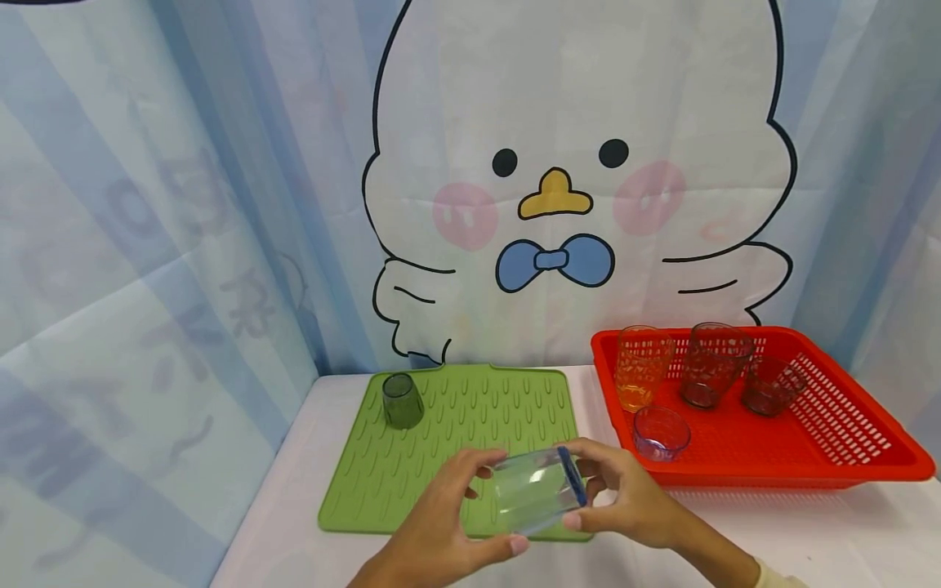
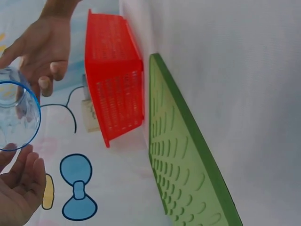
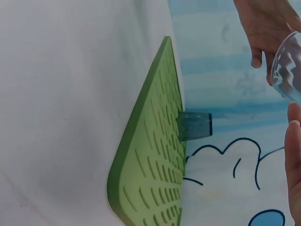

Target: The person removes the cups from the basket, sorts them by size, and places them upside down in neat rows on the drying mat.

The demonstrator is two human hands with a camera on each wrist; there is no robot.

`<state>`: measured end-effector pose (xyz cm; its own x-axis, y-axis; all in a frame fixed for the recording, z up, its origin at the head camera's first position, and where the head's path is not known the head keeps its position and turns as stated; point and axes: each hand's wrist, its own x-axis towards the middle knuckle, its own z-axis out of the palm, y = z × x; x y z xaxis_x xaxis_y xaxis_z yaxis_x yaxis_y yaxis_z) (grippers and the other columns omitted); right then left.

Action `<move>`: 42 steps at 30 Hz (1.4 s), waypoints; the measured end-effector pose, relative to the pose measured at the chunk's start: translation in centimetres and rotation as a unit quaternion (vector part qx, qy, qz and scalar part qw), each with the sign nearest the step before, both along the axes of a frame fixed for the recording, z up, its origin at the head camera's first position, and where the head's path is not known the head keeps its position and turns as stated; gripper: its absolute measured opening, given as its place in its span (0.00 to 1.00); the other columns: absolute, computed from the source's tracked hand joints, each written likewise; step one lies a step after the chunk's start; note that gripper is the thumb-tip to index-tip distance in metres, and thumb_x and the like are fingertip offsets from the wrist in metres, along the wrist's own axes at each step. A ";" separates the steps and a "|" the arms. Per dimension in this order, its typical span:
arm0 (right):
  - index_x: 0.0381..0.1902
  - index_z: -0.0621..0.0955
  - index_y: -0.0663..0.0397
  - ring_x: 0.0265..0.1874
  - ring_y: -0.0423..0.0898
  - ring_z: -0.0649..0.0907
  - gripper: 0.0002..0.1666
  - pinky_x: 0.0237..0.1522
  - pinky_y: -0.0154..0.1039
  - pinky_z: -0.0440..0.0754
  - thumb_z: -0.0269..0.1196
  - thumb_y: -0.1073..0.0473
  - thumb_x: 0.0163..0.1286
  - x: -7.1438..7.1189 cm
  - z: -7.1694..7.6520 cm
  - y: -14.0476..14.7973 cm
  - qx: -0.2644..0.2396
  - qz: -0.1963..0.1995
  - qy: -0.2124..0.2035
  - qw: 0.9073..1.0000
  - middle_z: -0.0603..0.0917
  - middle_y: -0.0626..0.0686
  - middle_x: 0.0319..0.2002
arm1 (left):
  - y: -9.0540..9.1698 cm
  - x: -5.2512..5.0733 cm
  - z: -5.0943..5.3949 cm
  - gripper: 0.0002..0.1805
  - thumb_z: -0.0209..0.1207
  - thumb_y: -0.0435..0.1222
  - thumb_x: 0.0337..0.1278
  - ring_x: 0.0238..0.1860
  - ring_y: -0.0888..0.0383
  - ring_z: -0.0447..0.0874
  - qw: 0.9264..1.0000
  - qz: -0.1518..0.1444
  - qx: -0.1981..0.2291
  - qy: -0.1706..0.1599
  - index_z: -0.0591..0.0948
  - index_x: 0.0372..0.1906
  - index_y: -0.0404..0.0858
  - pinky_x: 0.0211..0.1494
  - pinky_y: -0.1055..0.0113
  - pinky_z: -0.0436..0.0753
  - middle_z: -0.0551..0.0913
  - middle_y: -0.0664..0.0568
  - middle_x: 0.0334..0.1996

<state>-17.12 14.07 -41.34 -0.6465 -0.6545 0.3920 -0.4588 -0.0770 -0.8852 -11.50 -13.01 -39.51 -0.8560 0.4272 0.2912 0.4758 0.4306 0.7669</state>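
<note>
A clear drinking glass with a dark blue edge is held on its side above the front of a green drying mat. My left hand grips its clear end, thumb below and fingers above. At the blue-edged end my right hand holds it between thumb and fingers. In the left wrist view the glass shows its blue ring, cut off by the frame's side. A small dark tinted cup stands upside down at the mat's back left.
A red plastic basket stands at the right. Inside are an orange glass, a tall dark tinted glass, a low dark bowl and a small clear purplish bowl. A printed curtain hangs behind the white table.
</note>
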 end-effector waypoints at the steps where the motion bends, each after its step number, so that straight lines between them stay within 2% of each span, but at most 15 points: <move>1: 0.64 0.74 0.62 0.33 0.47 0.88 0.33 0.32 0.41 0.87 0.67 0.73 0.59 0.1 0.1 -0.1 -0.004 0.001 -0.002 1.000 0.88 0.51 0.46 | 0.0 0.0 -0.1 0.40 0.72 0.53 0.53 0.55 0.61 0.72 1.000 -0.001 -0.001 -0.001 0.67 0.69 0.59 0.53 0.66 0.79 0.73 0.62 0.60; 5: 0.64 0.73 0.65 0.33 0.46 0.89 0.33 0.32 0.42 0.87 0.66 0.74 0.59 0.3 0.4 -0.5 -0.019 0.006 -0.010 1.000 0.88 0.51 0.44 | -0.2 -0.1 -0.3 0.40 0.71 0.53 0.53 0.54 0.61 0.71 1.000 -0.002 -0.010 -0.003 0.67 0.70 0.55 0.53 0.67 0.78 0.74 0.61 0.60; 11: 0.64 0.75 0.61 0.31 0.46 0.88 0.33 0.31 0.42 0.87 0.67 0.73 0.59 0.5 0.6 -0.8 -0.003 -0.016 -0.044 0.999 0.89 0.50 0.41 | -0.4 0.0 -0.6 0.40 0.70 0.55 0.55 0.54 0.61 0.71 0.999 -0.006 -0.027 -0.023 0.66 0.70 0.54 0.53 0.66 0.78 0.73 0.60 0.59; 18: 0.65 0.72 0.69 0.32 0.45 0.88 0.34 0.30 0.41 0.87 0.65 0.74 0.60 0.5 0.5 -1.2 -0.032 0.004 -0.018 0.999 0.89 0.49 0.40 | -0.6 0.0 -0.9 0.40 0.69 0.55 0.55 0.55 0.62 0.71 0.999 -0.010 -0.035 -0.034 0.65 0.71 0.55 0.53 0.66 0.78 0.73 0.60 0.59; 20: 0.66 0.72 0.69 0.32 0.45 0.88 0.34 0.31 0.41 0.87 0.65 0.74 0.61 0.5 0.5 -1.3 -0.035 0.006 -0.022 0.999 0.89 0.49 0.41 | -0.7 0.1 -1.0 0.41 0.69 0.55 0.56 0.56 0.62 0.71 0.999 -0.010 -0.036 -0.035 0.65 0.71 0.54 0.54 0.65 0.78 0.73 0.60 0.60; 25: 0.66 0.71 0.71 0.32 0.46 0.89 0.35 0.31 0.42 0.87 0.66 0.75 0.60 0.3 0.5 -1.4 -0.036 0.005 -0.012 0.999 0.89 0.50 0.42 | -1.5 0.0 -1.3 0.43 0.69 0.54 0.57 0.59 0.60 0.72 0.998 -0.021 -0.025 -0.058 0.61 0.74 0.56 0.57 0.62 0.78 0.71 0.58 0.63; 28: 0.66 0.71 0.69 0.32 0.46 0.89 0.35 0.31 0.41 0.87 0.66 0.75 0.60 0.2 0.3 -1.3 -0.033 0.003 -0.012 0.999 0.89 0.50 0.42 | -2.5 -0.1 -1.7 0.42 0.68 0.53 0.59 0.60 0.60 0.73 0.996 -0.030 -0.026 -0.074 0.59 0.74 0.57 0.58 0.61 0.78 0.71 0.58 0.63; 32: 0.66 0.72 0.68 0.32 0.46 0.89 0.35 0.31 0.41 0.87 0.66 0.75 0.60 0.1 0.2 -1.3 -0.029 -0.001 -0.025 0.999 0.89 0.51 0.41 | -4.2 -0.3 -2.5 0.38 0.67 0.53 0.61 0.59 0.57 0.75 0.994 -0.033 -0.047 -0.091 0.63 0.72 0.57 0.59 0.59 0.79 0.73 0.56 0.63; 36: 0.66 0.72 0.69 0.31 0.46 0.89 0.34 0.31 0.42 0.87 0.66 0.74 0.61 -0.1 -0.1 -1.2 -0.022 -0.009 -0.032 0.999 0.89 0.52 0.40 | -6.3 -0.8 -3.2 0.33 0.66 0.54 0.61 0.58 0.52 0.77 0.991 -0.020 -0.074 -0.114 0.69 0.69 0.56 0.59 0.57 0.79 0.75 0.53 0.63; 39: 0.65 0.73 0.69 0.31 0.47 0.89 0.33 0.32 0.42 0.88 0.67 0.72 0.62 -0.4 -0.2 -1.1 -0.006 -0.024 -0.038 0.999 0.89 0.53 0.41 | -7.9 -1.4 -3.8 0.31 0.65 0.55 0.61 0.56 0.51 0.79 0.989 -0.010 -0.094 -0.116 0.72 0.66 0.51 0.57 0.56 0.80 0.77 0.51 0.60; 42: 0.65 0.74 0.66 0.31 0.46 0.89 0.33 0.33 0.41 0.88 0.69 0.69 0.62 -0.7 -0.3 -1.2 0.020 -0.042 -0.039 0.998 0.89 0.54 0.41 | -9.6 -1.9 -4.3 0.31 0.65 0.55 0.61 0.52 0.51 0.81 0.988 -0.005 -0.120 -0.102 0.75 0.63 0.44 0.53 0.56 0.81 0.80 0.50 0.56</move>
<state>-17.84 12.84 -41.63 -0.7275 -0.6104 0.3133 -0.3925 -0.0042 -0.9197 -13.44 -22.64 -43.77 -0.8823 0.4708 0.0024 0.3261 0.6075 0.7243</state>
